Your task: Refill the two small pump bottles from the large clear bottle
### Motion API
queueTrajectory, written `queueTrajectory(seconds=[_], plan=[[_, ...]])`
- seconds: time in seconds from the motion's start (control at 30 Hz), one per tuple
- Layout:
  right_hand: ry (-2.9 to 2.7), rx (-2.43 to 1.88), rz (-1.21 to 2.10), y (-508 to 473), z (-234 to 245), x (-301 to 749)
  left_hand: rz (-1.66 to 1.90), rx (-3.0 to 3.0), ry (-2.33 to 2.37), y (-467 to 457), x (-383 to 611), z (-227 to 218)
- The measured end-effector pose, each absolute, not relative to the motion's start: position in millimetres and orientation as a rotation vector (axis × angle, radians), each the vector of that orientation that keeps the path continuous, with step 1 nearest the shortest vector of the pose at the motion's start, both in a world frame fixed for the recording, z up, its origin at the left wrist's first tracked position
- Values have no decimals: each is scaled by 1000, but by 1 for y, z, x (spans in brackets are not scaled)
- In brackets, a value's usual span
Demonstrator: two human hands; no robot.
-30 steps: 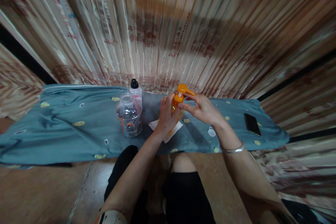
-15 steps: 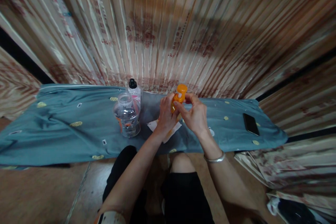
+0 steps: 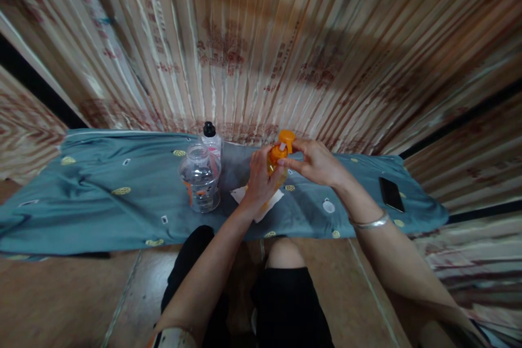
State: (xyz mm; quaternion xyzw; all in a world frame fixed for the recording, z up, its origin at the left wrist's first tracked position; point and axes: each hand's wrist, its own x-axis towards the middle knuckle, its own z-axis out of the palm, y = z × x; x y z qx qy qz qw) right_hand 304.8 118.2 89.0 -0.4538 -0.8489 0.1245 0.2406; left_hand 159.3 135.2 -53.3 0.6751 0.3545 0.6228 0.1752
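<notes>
A pump bottle with an orange top (image 3: pixel 279 153) and a see-through yellowish body stands upright in front of me. My left hand (image 3: pixel 260 174) is wrapped round its body from the left. My right hand (image 3: pixel 316 162) is at the right side of the orange top, its thumb touching the collar and its forefinger by the pump head. Under the bottle and my left hand lies a white paper tissue (image 3: pixel 271 204) with an orange patch, partly hidden. Left of my hands stand a clear wide plastic bottle (image 3: pixel 202 185) without a cap and, behind it, a bottle with a black cap (image 3: pixel 212 144).
A blue-green patterned cloth (image 3: pixel 138 212) covers the narrow table. Near its right end lies a black phone (image 3: pixel 391 194). A pleated curtain (image 3: pixel 253 54) hangs close behind the table. My knees (image 3: pixel 285 254) are at the front edge.
My right hand and forearm have swung out to the right, with the wrist turned. The orange pump head has turned and shifted slightly right. My left hand stays round the bottle.
</notes>
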Motion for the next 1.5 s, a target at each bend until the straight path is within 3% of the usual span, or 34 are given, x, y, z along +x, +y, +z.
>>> queueTrajectory(seconds=[0.9,1.27,1.5], plan=[[-1818,-1558,31,102,49,270,1863,1957,991,144,162,-60],[-2090,-1162,450,111,66,304,1825,1952,1006,136,161,-52],[-2044,-1337,196,107,66,289,1818,1952,992,139,162,-57]])
